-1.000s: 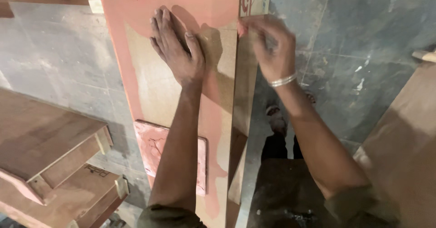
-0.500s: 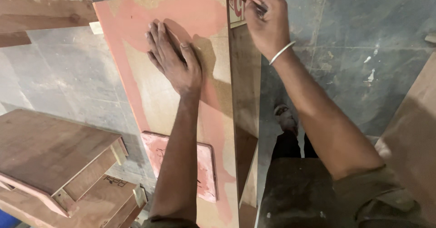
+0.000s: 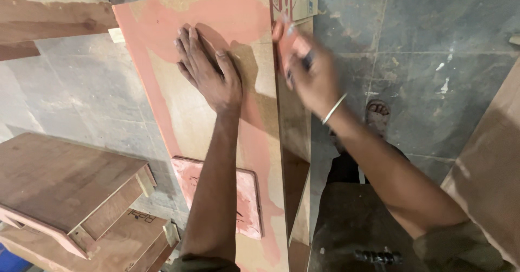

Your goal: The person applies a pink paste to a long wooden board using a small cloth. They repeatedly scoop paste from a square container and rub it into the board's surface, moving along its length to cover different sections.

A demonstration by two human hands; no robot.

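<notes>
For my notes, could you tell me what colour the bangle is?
Silver-white, on the right hand's wrist; the bangle shows in the head view.

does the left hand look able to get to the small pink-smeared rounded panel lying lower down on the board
Probably yes. The left hand lies flat on the pink-smeared wooden board, and the small rounded panel sits on the same face, right beside that forearm. Nothing lies between them; the hand would only need to draw back.

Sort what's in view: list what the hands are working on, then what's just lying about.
In hand:
- left hand flat on the pink-coated board
- right hand, blurred, at the board's edge strip

Lying about:
- wooden drawer boxes
- small pink panel
- plank
</notes>
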